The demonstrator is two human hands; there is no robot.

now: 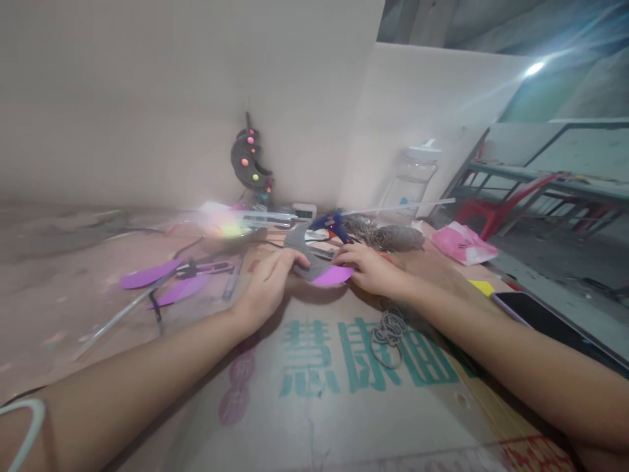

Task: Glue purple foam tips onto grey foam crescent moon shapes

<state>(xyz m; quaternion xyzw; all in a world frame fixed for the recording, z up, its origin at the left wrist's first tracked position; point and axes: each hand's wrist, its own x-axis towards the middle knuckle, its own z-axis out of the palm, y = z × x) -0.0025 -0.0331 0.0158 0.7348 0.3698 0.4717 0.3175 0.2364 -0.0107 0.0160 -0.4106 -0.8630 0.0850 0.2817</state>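
Observation:
Between my hands is a crescent shape (299, 246), mostly covered in grey yarn, with a bare purple part (334, 276) at its lower right. My left hand (269, 278) grips its lower left side, thumb and fingers closed on the edge. At the other end my right hand (369, 267) pinches the crescent near the purple part; its fingertips partly hide what they touch. Just behind the right hand lies a dark blue glue gun (335, 226) with a small red light. A loose tangle of grey yarn (390, 331) lies below my right wrist.
A grey yarn ball (399, 237) and a pink packet (464, 244) are at the right. Purple paper pieces (152, 272) lie left, beside a clear glue stick (118, 320). A dark crescent with coloured dots (244, 160), a clear bottle (410, 177) and a phone (555, 324) surround the printed cardboard (295, 426).

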